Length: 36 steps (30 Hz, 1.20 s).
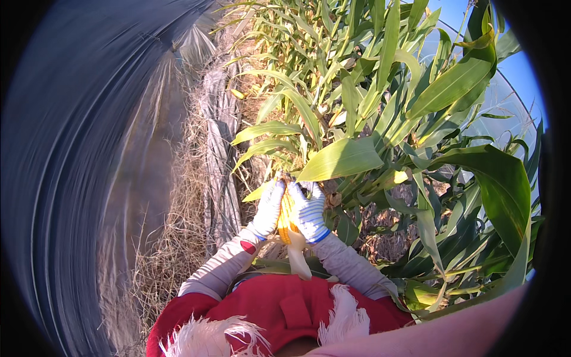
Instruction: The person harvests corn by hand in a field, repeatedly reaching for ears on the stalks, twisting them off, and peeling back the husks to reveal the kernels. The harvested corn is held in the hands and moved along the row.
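Between my two gloved hands is a yellow ear of corn, its kernels bare along much of its length. My left hand, in a white knit glove, wraps its left side. My right hand, in a white glove with blue stripes, grips the right side near the top. Pale husk hangs peeled back from the lower end towards my red garment. Dark, dry silk shows at the upper tip. A broad corn leaf reaches across just above my right hand and partly covers its fingertips.
Dense corn plants stand ahead and to the right, their long leaves close to my right arm. Dry grass and a strip of grey fabric run along the left, beside dark plastic sheeting. Another yellow ear lies farther up the row.
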Each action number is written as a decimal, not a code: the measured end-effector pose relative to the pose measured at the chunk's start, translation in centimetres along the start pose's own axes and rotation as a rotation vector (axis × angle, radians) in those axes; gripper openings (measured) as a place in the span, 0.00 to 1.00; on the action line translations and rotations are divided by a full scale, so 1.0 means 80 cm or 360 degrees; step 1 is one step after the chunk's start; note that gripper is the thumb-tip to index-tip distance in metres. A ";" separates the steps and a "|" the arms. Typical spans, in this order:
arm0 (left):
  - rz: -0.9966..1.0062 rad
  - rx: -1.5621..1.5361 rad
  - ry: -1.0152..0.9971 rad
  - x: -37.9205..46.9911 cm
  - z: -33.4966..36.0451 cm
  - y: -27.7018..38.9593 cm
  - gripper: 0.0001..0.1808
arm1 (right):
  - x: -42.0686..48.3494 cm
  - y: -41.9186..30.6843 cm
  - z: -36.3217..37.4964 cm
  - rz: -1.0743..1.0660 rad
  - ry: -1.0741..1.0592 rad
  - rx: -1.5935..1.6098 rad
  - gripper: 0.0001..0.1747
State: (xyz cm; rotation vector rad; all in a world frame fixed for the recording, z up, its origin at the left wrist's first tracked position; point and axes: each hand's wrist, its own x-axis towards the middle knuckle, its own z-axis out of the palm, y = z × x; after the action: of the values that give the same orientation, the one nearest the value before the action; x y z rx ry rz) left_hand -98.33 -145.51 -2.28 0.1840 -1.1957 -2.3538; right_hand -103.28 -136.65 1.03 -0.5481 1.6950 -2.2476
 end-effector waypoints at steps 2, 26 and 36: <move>-0.0085 0.0131 0.0077 -0.003 -0.001 -0.009 0.21 | -0.001 0.012 -0.010 -0.0015 -0.0008 0.0114 0.06; -0.0009 -0.0500 0.0041 0.048 -0.006 0.060 0.36 | -0.013 -0.007 -0.010 0.0529 -0.0727 0.0158 0.30; -0.0007 0.0294 0.0178 -0.002 -0.018 -0.028 0.28 | -0.042 0.124 -0.059 0.0772 -0.0439 -0.0234 0.14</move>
State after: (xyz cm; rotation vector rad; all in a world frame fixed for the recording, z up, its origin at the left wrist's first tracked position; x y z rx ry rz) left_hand -98.52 -145.37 -4.96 0.3756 -1.3575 -2.2043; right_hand -102.52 -133.92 -10.06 -0.4004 1.6433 -1.6415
